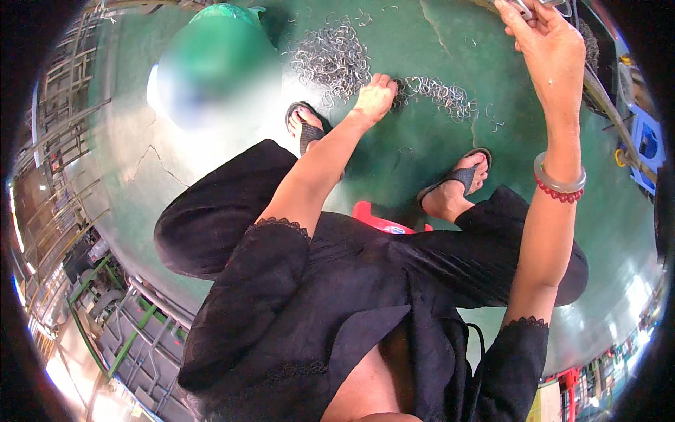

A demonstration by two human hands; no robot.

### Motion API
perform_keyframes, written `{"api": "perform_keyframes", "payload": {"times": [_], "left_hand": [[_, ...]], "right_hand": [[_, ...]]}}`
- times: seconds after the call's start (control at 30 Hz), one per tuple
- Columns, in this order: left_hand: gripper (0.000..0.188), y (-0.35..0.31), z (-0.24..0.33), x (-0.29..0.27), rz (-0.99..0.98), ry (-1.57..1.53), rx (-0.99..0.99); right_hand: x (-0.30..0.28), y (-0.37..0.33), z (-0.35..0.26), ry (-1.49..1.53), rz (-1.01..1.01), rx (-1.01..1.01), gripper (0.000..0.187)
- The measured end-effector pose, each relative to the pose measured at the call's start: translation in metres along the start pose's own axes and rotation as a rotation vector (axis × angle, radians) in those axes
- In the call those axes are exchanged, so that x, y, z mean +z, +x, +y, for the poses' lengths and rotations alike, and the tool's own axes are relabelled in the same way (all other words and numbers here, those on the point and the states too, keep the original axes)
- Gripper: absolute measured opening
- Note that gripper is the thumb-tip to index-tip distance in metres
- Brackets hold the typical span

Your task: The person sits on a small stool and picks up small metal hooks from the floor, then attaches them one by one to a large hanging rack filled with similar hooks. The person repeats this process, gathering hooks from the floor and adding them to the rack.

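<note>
Rightward, the smaller hook pile (441, 93) is strung from the nearer left hand (377, 96), fingers curled, its hold, like that of the right hand (547, 36), unclear.

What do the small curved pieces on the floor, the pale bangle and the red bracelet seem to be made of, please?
Small curved pieces: probably metal wire, silvery and shiny; they look thin and catch bright glints. Pale bangle: perhaps stone, glass or plastic; smooth with a soft sheen. Red bracelet: glossy-looking beads, material unclear.
</note>
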State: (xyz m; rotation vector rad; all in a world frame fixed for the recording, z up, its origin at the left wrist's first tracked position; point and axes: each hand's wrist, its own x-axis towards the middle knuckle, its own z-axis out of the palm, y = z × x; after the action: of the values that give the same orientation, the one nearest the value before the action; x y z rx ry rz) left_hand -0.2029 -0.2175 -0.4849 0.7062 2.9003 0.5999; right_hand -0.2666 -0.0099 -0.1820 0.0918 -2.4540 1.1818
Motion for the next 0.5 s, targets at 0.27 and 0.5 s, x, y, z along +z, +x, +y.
{"api": "perform_keyframes", "payload": {"times": [0.27, 0.5], "left_hand": [[0.012, -0.005, 0.000, -0.014, 0.094, -0.068, -0.072], [0.018, 0.009, 0.015, -0.001, -0.157, 0.077, 0.088]], "right_hand": [[0.003, -0.002, -0.009, -0.101, 0.012, -0.039, 0.012], [-0.002, -0.002, -0.007, -0.168, -0.007, -0.044, 0.015]]}}
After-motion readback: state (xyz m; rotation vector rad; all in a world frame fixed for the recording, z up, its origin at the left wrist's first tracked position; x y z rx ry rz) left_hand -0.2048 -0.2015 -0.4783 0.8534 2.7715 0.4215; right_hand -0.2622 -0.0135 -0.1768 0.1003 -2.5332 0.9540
